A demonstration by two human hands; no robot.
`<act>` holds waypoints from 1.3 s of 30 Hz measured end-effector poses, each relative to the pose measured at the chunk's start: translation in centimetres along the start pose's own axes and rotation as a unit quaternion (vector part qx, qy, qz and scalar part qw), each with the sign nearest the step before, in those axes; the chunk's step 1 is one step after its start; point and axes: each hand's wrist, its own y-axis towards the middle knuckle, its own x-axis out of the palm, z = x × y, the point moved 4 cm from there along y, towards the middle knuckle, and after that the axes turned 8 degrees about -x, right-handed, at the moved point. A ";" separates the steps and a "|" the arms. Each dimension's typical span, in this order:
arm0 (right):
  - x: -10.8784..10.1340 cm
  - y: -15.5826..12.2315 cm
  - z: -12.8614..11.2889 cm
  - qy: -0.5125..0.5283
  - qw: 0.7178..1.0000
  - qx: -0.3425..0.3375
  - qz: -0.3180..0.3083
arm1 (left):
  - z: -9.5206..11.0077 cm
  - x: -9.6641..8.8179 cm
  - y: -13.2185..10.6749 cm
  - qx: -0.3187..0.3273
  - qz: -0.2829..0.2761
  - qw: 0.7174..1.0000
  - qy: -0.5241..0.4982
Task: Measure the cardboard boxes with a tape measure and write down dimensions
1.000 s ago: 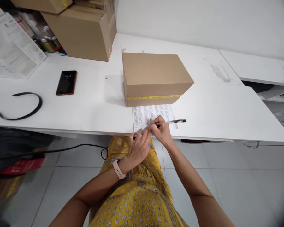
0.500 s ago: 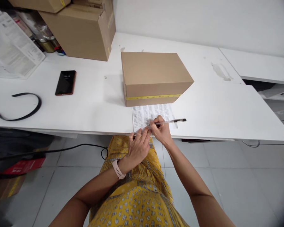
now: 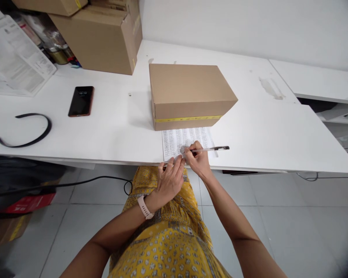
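My right hand grips a pen, its tip on a printed sheet of paper at the near edge of the white table. Beside it, my left hand rests with its fingers stretched out and the fingertips pressing the sheet's near edge; a pale watch is on that wrist. The far part of the sheet lies under a closed cardboard box with a yellow tape band along its front.
A black phone and a curved black strap lie on the table's left. Larger cardboard boxes stand at the back left beside printed papers. A black cable runs over the tiled floor.
The pen and my right hand have shifted very slightly on the sheet; the left hand and the box stay where they were.
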 end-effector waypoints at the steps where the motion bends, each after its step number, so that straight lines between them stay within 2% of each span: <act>1: 0.0 0.0 0.1 0.001 1.000 0.001 -0.002 | 0.0 0.0 0.0 0.000 0.000 1.000 0.001; 7: 0.1 0.0 0.2 0.005 1.000 0.009 -0.003 | 0.0 0.2 -0.1 -0.004 -0.017 1.000 0.001; 22: -0.1 0.1 -0.1 -0.015 1.000 -0.006 0.006 | 0.0 0.1 0.0 0.001 -0.006 1.000 0.000; 39: -0.1 0.1 0.0 -0.010 1.000 -0.011 0.013 | -0.1 0.2 -0.1 -0.003 -0.029 0.999 -0.015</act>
